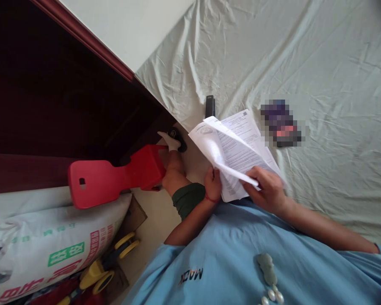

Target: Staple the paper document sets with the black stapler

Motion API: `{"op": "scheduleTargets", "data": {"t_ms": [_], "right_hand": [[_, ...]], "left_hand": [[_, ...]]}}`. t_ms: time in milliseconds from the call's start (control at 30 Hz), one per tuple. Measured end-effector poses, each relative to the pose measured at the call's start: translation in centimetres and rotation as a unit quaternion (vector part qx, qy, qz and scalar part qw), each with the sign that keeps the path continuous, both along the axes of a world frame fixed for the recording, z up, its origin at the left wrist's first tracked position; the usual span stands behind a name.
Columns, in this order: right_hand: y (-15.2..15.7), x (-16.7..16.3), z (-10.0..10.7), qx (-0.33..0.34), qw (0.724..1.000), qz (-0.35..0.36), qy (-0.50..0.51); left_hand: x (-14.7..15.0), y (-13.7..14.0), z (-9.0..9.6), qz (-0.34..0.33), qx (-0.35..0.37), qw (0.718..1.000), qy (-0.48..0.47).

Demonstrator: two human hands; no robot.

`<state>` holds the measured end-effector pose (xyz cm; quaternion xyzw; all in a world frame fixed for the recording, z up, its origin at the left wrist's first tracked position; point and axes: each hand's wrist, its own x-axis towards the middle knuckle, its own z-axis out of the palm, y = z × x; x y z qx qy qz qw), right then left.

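Printed paper sheets [241, 131] lie fanned in front of my body, with several leaves lifted and curled over the rest. My left hand [213, 184], with a red cord on the wrist, grips the lower left edge of the papers. The lifted sheets are pinched between the thumb and fingers of my right hand [268, 190]. Just beyond the top of the papers is a black stapler [210, 106], partly covered by them. To the right a dark flat object [281, 123] rests on the cloth, its surface pixelated.
A wrinkled pale sheet [330, 84] covers the surface ahead. At left stand a red plastic chair [92, 182], a large white printed sack [60, 241] and a yellow wheeled toy [97, 275]. Dark red furniture [51, 84] borders the upper left.
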<state>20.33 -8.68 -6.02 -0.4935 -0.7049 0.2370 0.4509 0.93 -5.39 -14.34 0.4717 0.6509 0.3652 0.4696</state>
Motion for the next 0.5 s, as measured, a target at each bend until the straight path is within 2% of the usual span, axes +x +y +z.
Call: {"op": "scheduleTargets", "data": {"t_ms": [133,233,300,367,433,500], "right_hand": [[-0.9,2.7,-1.1,-0.097,0.980,-0.173,-0.001],[-1.5,5.1,-2.2,-0.136,0.958,-0.247,-0.060],[-1.8,6.6,-2.7,-0.145,0.948,-0.246,-0.141],[-2.0,7.6,-2.7,-0.121,0.938,-0.237,-0.222],[-1.8,8.0,-2.1,-0.064,0.933,-0.230,-0.270],[-0.9,7.7,-1.1,-0.002,0.939,-0.198,-0.280]], "left_hand": [[-0.3,0.1,-1.4,0.019,0.004,1.000,0.007],[-0.5,0.1,-1.5,0.010,0.010,0.999,0.035],[-0.6,0.0,-1.3,0.008,0.021,0.998,0.059],[-0.6,-0.1,-1.0,0.005,0.039,0.996,0.076],[-0.6,-0.3,-0.6,0.001,0.061,0.994,0.089],[-0.6,-0.4,-0.2,-0.010,0.084,0.992,0.098]]}}
